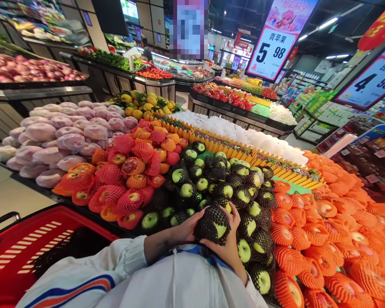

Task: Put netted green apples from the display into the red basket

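Observation:
Close to my body, I hold a green apple (pixel 220 229) in a black foam net between both hands. My left hand (pixel 190 227) grips its left side, with most of the fingers hidden behind it. On the other side, my right hand (pixel 231 241) curls round the fruit, thumb below and fingers above. Green skin shows through an opening in the net. Just beyond and beside my hands lies a heap of green apples (pixel 186 190), many in the same black nets.
A red shopping basket (pixel 83 219) stands at my lower left. Left of the green apples are red-netted apples (pixel 133 199) and wrapped pale pink fruit (pixel 71 142). Orange-netted fruit (pixel 317 239) fills the right side. A yellow divider (pixel 218 145) runs behind. Price signs (pixel 272 49) hang overhead.

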Available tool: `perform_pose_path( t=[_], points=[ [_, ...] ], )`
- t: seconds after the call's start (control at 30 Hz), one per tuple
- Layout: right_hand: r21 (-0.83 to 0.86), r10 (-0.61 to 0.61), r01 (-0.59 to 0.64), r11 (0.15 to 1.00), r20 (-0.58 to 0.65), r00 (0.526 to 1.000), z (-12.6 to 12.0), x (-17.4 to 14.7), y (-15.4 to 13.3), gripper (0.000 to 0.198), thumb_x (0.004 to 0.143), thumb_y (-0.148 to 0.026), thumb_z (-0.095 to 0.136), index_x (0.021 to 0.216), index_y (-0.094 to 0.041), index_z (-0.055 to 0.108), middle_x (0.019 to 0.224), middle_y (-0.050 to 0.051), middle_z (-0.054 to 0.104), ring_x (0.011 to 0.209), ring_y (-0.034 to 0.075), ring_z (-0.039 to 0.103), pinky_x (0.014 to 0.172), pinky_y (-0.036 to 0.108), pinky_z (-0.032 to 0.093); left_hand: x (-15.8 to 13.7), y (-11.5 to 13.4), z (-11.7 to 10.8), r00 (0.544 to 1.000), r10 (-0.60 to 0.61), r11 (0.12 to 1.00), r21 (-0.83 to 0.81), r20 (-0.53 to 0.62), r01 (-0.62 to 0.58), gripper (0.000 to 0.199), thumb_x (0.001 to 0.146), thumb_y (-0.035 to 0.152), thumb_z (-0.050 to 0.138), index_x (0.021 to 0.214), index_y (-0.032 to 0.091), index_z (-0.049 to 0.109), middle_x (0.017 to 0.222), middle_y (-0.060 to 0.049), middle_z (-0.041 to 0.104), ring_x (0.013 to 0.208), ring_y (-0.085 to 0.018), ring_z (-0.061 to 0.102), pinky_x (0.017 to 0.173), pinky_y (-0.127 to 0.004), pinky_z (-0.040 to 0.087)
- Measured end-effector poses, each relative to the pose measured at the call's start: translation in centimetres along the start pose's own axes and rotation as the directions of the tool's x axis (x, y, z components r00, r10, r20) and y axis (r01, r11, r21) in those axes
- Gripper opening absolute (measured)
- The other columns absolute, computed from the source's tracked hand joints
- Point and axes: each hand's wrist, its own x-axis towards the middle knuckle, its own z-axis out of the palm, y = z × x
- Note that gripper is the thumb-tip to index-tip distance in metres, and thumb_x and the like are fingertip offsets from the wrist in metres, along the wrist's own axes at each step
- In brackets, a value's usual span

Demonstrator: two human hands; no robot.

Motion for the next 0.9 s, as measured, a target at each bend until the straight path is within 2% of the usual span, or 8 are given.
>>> perform_pose_path(
  t=[0.13,0.23,0.3,0.37,0.47,0.63,0.77,0.9],
  points=[
    [0.038,-0.036,0.034,0.999,0.055,0.998,0.4,1.4,1.9,0.106,0.077,-0.09,0.052,0.155,-0.022,0.031,0.16,0.019,0.021,0.148,0.041,0.026,0.117,0.064,0.03,1.7,3.3,-1.8,0.981,-0.049,0.998,-0.044,-0.187,0.042,0.07,0.084,0.072,0.058,0.123,0.015,0.068,0.106,-0.014,0.078,0.104,-0.033,0.073,0.085,-0.045,0.06],
    [-0.147,0.004,-0.004,0.989,-0.002,1.0,1.6,2.0,4.6,0.089,0.089,-0.079,0.047,0.155,-0.021,0.032,0.159,0.02,0.025,0.147,0.041,0.027,0.115,0.067,0.029,4.7,8.7,-3.3,0.942,0.178,0.981,0.128,-0.286,-0.146,0.066,0.091,0.067,0.049,0.128,0.014,0.063,0.107,-0.014,0.076,0.096,-0.029,0.074,0.079,-0.041,0.062],
    [-0.32,0.042,-0.051,0.946,-0.036,0.998,2.6,2.1,5.9,0.084,0.091,-0.072,0.052,0.154,-0.018,0.034,0.158,0.023,0.027,0.146,0.042,0.027,0.112,0.067,0.031,7.6,13.1,-4.5,0.818,0.458,0.83,0.496,-0.347,-0.255,0.07,0.095,0.067,0.035,0.133,0.012,0.058,0.107,-0.016,0.075,0.093,-0.028,0.073,0.079,-0.044,0.062],
    [-0.443,0.047,-0.06,0.895,-0.04,0.998,3.6,2.1,6.4,0.086,0.09,-0.07,0.057,0.153,-0.016,0.035,0.158,0.025,0.028,0.146,0.043,0.028,0.112,0.065,0.033,10.9,17.4,-5.8,0.776,0.527,0.756,0.607,-0.345,-0.243,0.069,0.096,0.066,0.031,0.144,0.017,0.045,0.119,-0.015,0.071,0.101,-0.028,0.071,0.086,-0.046,0.06],
    [-0.515,0.037,-0.026,0.857,0.01,0.999,4.4,2.2,5.9,0.09,0.088,-0.072,0.059,0.155,-0.016,0.035,0.16,0.024,0.027,0.145,0.042,0.03,0.111,0.061,0.036,16.0,22.2,-8.1,0.734,0.602,0.546,0.833,-0.314,-0.091,0.069,0.097,0.059,0.039,0.154,0.024,0.023,0.135,-0.014,0.06,0.116,-0.027,0.065,0.097,-0.046,0.055],
    [-0.556,0.006,0.015,0.831,0.037,0.999,4.6,2.3,5.3,0.092,0.087,-0.074,0.058,0.154,-0.015,0.037,0.16,0.024,0.028,0.144,0.042,0.032,0.109,0.059,0.038,22.3,24.9,-12.3,0.809,0.541,0.099,0.972,-0.231,0.211,0.088,0.069,0.038,0.085,0.145,0.019,0.044,0.152,-0.023,0.038,0.133,-0.045,0.049,0.113,-0.057,0.037],
    [-0.559,0.005,0.01,0.829,0.026,1.0,4.6,2.0,5.6,0.092,0.087,-0.074,0.059,0.154,-0.016,0.037,0.161,0.023,0.027,0.143,0.041,0.034,0.107,0.058,0.039,25.2,23.7,-15.0,0.889,0.416,-0.251,0.915,-0.192,0.315,0.087,0.068,0.027,0.087,0.145,0.017,0.047,0.156,-0.027,0.031,0.138,-0.052,0.04,0.112,-0.062,0.032],
    [-0.561,0.023,-0.005,0.828,0.025,0.999,4.7,1.8,5.7,0.091,0.086,-0.074,0.06,0.154,-0.018,0.038,0.161,0.023,0.028,0.143,0.042,0.035,0.107,0.058,0.039,26.6,21.9,-16.8,0.939,0.29,-0.487,0.816,-0.186,0.313,0.073,0.079,0.027,0.08,0.144,0.019,0.049,0.151,-0.021,0.04,0.137,-0.043,0.043,0.113,-0.06,0.031]
  ],
)
